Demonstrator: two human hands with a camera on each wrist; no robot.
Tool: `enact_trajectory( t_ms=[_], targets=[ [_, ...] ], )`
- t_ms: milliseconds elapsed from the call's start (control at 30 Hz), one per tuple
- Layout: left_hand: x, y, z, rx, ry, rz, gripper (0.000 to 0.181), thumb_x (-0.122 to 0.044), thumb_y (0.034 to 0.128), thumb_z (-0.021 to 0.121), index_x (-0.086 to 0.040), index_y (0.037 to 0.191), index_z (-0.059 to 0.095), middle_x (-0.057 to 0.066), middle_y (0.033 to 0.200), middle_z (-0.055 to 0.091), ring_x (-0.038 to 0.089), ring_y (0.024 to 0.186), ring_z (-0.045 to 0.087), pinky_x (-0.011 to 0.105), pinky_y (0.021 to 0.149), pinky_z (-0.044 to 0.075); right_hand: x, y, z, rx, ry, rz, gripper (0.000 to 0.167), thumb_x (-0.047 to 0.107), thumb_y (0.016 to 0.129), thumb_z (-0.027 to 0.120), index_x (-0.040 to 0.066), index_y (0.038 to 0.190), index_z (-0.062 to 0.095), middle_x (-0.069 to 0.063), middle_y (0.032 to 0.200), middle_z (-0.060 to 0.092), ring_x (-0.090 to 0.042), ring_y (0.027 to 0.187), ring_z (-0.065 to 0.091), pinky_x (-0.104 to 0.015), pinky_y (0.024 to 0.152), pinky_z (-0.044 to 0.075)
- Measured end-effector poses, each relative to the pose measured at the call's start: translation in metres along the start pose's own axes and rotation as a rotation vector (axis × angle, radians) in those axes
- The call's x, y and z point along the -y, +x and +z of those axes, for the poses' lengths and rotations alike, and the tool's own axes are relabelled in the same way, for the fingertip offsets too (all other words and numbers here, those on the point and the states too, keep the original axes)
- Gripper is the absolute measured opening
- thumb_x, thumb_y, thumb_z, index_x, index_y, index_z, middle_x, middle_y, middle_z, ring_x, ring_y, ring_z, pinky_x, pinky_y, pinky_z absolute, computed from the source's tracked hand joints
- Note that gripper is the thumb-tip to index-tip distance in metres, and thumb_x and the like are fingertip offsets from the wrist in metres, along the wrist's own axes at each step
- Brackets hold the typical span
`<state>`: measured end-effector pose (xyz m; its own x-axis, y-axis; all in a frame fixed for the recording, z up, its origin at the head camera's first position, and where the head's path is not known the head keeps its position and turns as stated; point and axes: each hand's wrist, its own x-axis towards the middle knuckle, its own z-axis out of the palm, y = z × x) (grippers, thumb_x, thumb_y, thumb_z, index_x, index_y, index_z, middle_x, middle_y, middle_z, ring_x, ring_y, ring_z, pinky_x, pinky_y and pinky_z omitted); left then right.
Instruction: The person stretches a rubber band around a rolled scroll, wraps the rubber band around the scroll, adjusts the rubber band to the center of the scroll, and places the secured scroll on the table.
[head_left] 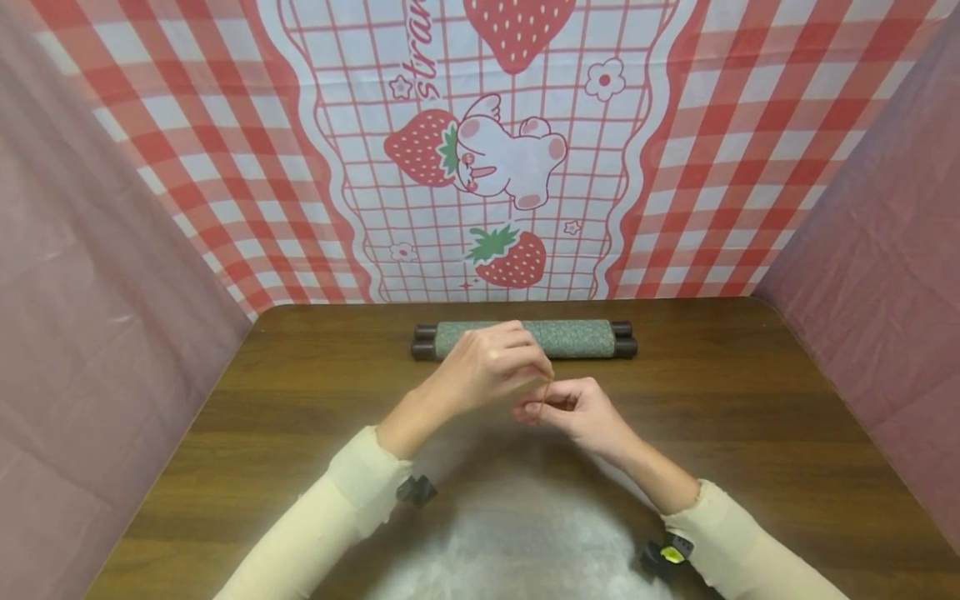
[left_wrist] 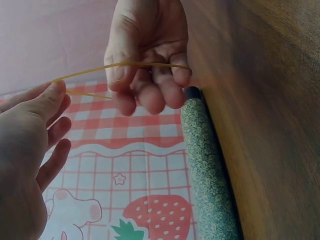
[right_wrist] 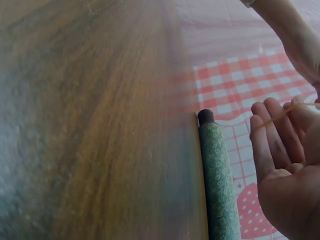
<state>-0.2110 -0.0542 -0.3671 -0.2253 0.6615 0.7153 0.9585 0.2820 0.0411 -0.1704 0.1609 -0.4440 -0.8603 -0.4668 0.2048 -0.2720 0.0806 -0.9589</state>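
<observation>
A thin yellow rubber band (left_wrist: 95, 70) is stretched between the two hands. My left hand (head_left: 498, 358) pinches one end of it between thumb and forefinger, its other fingers loosely bent in the left wrist view. The right hand (head_left: 585, 417) carries the rest of the band, which crosses the thumb (left_wrist: 120, 70) and reaches the little finger (right_wrist: 261, 145). Its fingers look fairly straight in the right wrist view. Behind the left hand lies a rolled green patterned scroll (head_left: 577, 338) with dark rod ends, touched by neither hand in the wrist views.
The brown wooden table (head_left: 300, 375) lies under both hands. A red-and-white strawberry cloth (head_left: 570, 183) hangs behind it, with pink cloth (head_left: 870, 225) on both sides. Dark devices sit at both wrists, including one at the right cuff (head_left: 667, 554).
</observation>
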Motion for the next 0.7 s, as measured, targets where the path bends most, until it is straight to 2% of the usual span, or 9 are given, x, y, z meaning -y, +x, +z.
enact_trajectory(
  t_ms=[133, 300, 500, 700],
  targets=[
    [-0.0017, 0.0016, -0.0018, -0.033, 0.008, 0.032, 0.008, -0.009, 0.0933, 0.089, -0.014, 0.092, 0.084, -0.004, 0.090, 0.083, 0.014, 0.088, 0.077, 0.015, 0.077, 0.062, -0.0009, 0.0001, -0.0021, 0.021, 0.004, 0.062, 0.020, 0.001, 0.107, 0.070, -0.017, 0.112, 0.078, -0.033, 0.106, 0.083, -0.003, 0.093, 0.083, -0.025, 0.087, 0.069],
    [-0.0037, 0.0033, -0.0030, -0.046, -0.011, 0.050, 0.008, -0.009, 0.0923, 0.090, -0.014, 0.094, 0.084, -0.002, 0.093, 0.084, 0.013, 0.090, 0.078, 0.012, 0.080, 0.061, -0.0027, 0.0015, -0.0032, 0.058, 0.019, 0.139, 0.023, 0.003, 0.109, 0.067, -0.019, 0.110, 0.077, -0.029, 0.101, 0.085, -0.007, 0.089, 0.084, -0.030, 0.085, 0.070],
    [-0.0054, 0.0053, -0.0023, -0.068, -0.014, 0.071, 0.009, -0.009, 0.0914, 0.091, -0.013, 0.096, 0.084, -0.003, 0.094, 0.084, 0.010, 0.090, 0.078, 0.012, 0.083, 0.061, -0.0020, 0.0029, -0.0014, 0.000, 0.014, 0.204, 0.030, 0.007, 0.111, 0.065, -0.022, 0.110, 0.075, -0.034, 0.098, 0.083, -0.010, 0.082, 0.085, -0.035, 0.080, 0.072],
    [-0.0045, 0.0035, -0.0006, -0.065, 0.002, 0.059, 0.008, -0.011, 0.0917, 0.091, -0.013, 0.094, 0.083, -0.003, 0.093, 0.084, 0.011, 0.088, 0.078, 0.012, 0.080, 0.060, -0.0012, 0.0024, 0.0012, 0.010, -0.030, 0.216, 0.025, 0.006, 0.108, 0.070, -0.017, 0.106, 0.079, -0.023, 0.090, 0.086, -0.014, 0.079, 0.085, -0.039, 0.077, 0.072]
  ],
)
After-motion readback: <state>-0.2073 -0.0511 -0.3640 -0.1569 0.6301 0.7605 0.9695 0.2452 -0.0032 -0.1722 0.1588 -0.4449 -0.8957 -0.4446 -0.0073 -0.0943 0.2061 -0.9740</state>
